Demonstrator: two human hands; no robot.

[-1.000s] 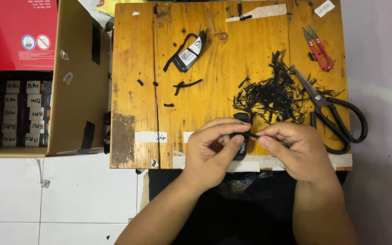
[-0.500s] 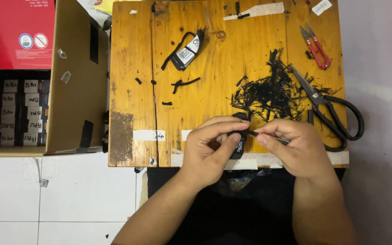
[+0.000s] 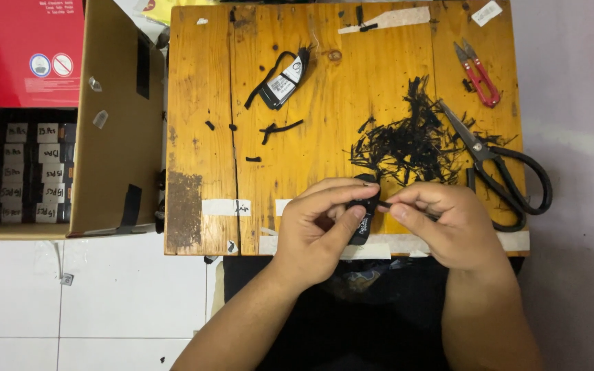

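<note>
My left hand pinches a small black tag-like piece with white markings over the near edge of the wooden table. My right hand sits right beside it, fingertips closed on a thin black strip that meets the top of the piece. Just beyond my hands lies a heap of black strip offcuts. A second black tag with a looped strap rests farther back on the table.
Large black scissors lie at the table's right edge, small red snips behind them. An open cardboard box holding several small labelled packs stands to the left, a red box behind. White tiled floor lies below.
My hands have stayed together at the table's near edge. The fingers of both have shifted slightly around the black piece and strip.
</note>
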